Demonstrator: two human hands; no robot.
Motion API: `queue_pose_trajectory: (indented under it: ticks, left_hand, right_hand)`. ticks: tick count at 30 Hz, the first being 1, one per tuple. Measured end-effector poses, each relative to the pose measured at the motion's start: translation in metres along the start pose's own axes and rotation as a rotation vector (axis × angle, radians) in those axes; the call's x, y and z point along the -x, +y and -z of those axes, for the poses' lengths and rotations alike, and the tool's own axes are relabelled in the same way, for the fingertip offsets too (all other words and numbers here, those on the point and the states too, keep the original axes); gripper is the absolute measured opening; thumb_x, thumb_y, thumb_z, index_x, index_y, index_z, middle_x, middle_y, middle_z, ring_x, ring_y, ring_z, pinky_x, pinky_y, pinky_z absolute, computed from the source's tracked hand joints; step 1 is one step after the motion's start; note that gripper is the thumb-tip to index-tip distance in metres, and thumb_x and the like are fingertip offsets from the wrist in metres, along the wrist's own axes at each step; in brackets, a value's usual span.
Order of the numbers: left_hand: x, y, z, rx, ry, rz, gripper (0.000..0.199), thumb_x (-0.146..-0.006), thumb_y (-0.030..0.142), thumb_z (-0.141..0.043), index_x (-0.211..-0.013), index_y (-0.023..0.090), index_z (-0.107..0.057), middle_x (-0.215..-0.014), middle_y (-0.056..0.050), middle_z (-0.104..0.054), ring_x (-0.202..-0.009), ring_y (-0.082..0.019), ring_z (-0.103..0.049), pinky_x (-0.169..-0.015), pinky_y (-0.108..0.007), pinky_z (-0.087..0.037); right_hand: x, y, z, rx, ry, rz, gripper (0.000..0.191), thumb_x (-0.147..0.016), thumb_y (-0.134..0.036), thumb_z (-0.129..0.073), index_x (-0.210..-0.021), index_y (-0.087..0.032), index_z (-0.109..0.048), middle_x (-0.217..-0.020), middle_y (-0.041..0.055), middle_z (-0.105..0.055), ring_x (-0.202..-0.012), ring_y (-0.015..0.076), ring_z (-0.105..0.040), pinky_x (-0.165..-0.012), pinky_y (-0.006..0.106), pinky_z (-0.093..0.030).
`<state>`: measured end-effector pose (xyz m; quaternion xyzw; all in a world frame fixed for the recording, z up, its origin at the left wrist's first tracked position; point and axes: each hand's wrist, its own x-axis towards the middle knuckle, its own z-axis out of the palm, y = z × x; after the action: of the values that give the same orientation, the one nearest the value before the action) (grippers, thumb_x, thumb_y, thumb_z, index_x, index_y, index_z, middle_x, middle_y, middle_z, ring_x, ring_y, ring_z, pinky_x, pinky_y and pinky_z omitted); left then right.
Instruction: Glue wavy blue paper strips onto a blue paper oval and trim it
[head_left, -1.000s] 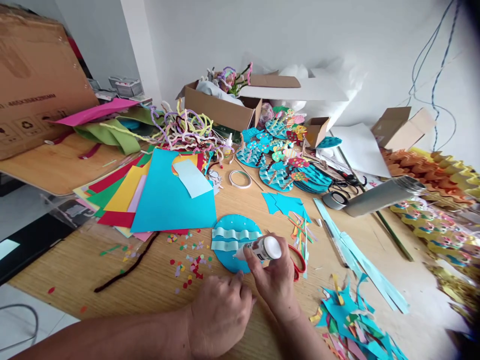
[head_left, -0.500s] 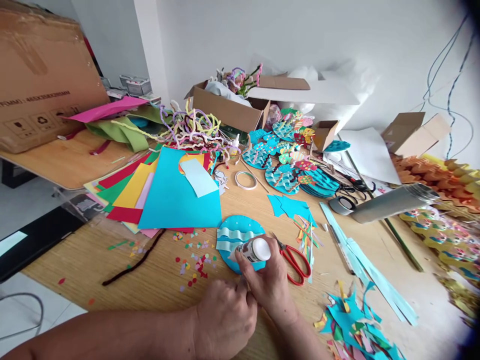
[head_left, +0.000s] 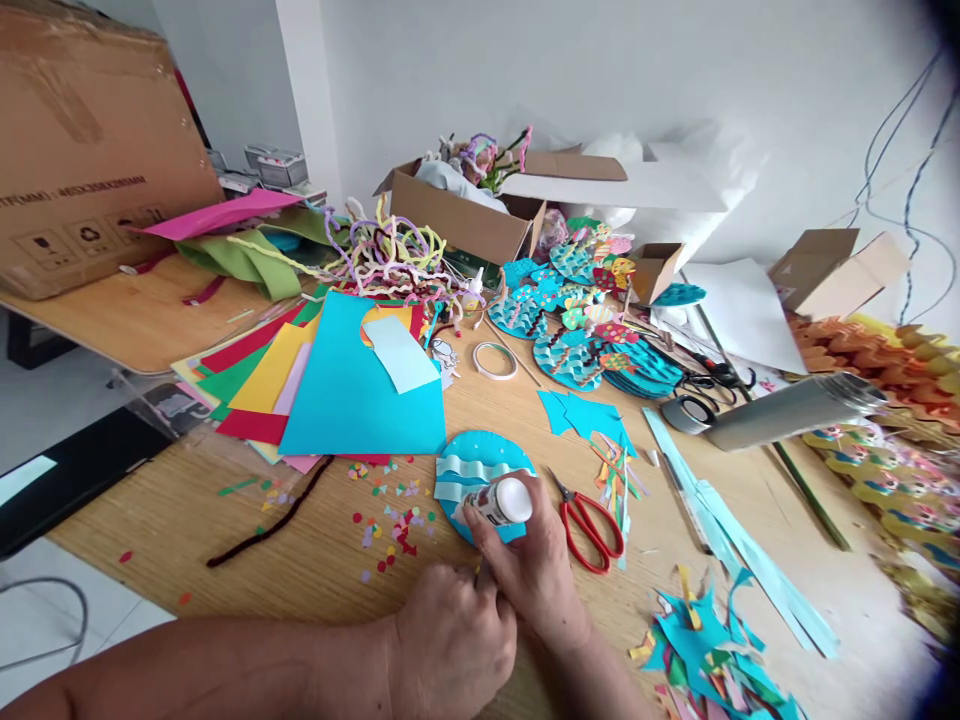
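Observation:
My right hand (head_left: 541, 570) is closed around a small white glue bottle (head_left: 501, 502), whose round white end faces up toward me; its other end is hidden. Pressed against the right hand, my left hand (head_left: 456, 632) is curled into a fist; what it holds, if anything, is hidden between the two hands. Partly behind the bottle lies a round blue disc (head_left: 480, 447) with wavy pale-blue paper strips across it. Just right of my right hand, red-handled scissors (head_left: 592, 535) rest on the table.
Blue paper (head_left: 352, 400) tops stacked coloured sheets at left. Confetti (head_left: 397, 520) and a dark pipe cleaner (head_left: 281, 525) lie nearer. Finished-looking decorated discs (head_left: 568, 358) sit behind. At right are pale strips (head_left: 739, 540), a metal flask (head_left: 787, 412) and a scrap pile (head_left: 712, 650).
The bottle and my right hand have shifted slightly left against the disc, and the bottle has turned a little. My left hand stays nearly in place.

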<state>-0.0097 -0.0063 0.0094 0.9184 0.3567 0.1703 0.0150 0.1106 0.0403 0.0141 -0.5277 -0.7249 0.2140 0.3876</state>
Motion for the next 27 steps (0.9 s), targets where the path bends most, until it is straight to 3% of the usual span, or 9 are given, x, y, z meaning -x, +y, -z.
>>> queue_pose_trajectory:
  ticks: [12, 18, 21, 27]
  left_hand:
    - [0.000, 0.000, 0.000, 0.011, -0.024, -0.009, 0.010, -0.078, 0.013, -0.055, -0.070, 0.015, -0.061, -0.061, -0.006, -0.063, -0.051, -0.021, -0.058, -0.037, -0.029, -0.040]
    - [-0.001, -0.001, 0.002, -0.069, -0.032, 0.001, 0.015, -0.084, 0.020, -0.053, -0.074, 0.014, -0.062, -0.099, -0.015, -0.071, -0.054, -0.021, -0.063, -0.039, -0.032, -0.045]
    - [-0.001, 0.000, 0.001, -0.086, -0.002, 0.018, 0.019, -0.087, 0.022, -0.052, -0.073, 0.015, -0.062, -0.104, -0.014, -0.071, -0.052, -0.019, -0.062, -0.040, -0.032, -0.046]
    - [0.000, 0.002, -0.002, -0.085, 0.018, 0.044, 0.020, -0.086, 0.026, -0.056, -0.071, 0.014, -0.061, -0.104, -0.014, -0.071, -0.054, -0.017, -0.063, -0.045, -0.029, -0.046]
  right_hand:
    - [0.001, -0.002, 0.000, -0.042, 0.018, 0.005, 0.020, -0.082, -0.029, -0.066, -0.092, -0.024, -0.049, -0.080, -0.0003, -0.058, -0.069, 0.0167, -0.055, -0.064, 0.031, -0.047]
    - [-0.006, -0.001, 0.012, -0.315, 0.401, -0.111, 0.022, -0.077, -0.029, -0.070, -0.087, -0.021, -0.052, -0.075, -0.0015, -0.059, -0.063, 0.0137, -0.058, -0.057, 0.025, -0.046]
    - [-0.012, 0.006, 0.024, -0.466, 0.574, -0.232, 0.018, -0.080, -0.033, -0.067, -0.083, -0.020, -0.054, -0.070, -0.0027, -0.057, -0.058, 0.0114, -0.054, -0.055, 0.024, -0.043]
    - [-0.015, 0.017, 0.037, -0.624, 0.683, -0.305, 0.019, -0.080, -0.034, -0.067, -0.080, -0.019, -0.055, -0.068, -0.0034, -0.054, -0.059, 0.0103, -0.053, -0.056, 0.023, -0.042]
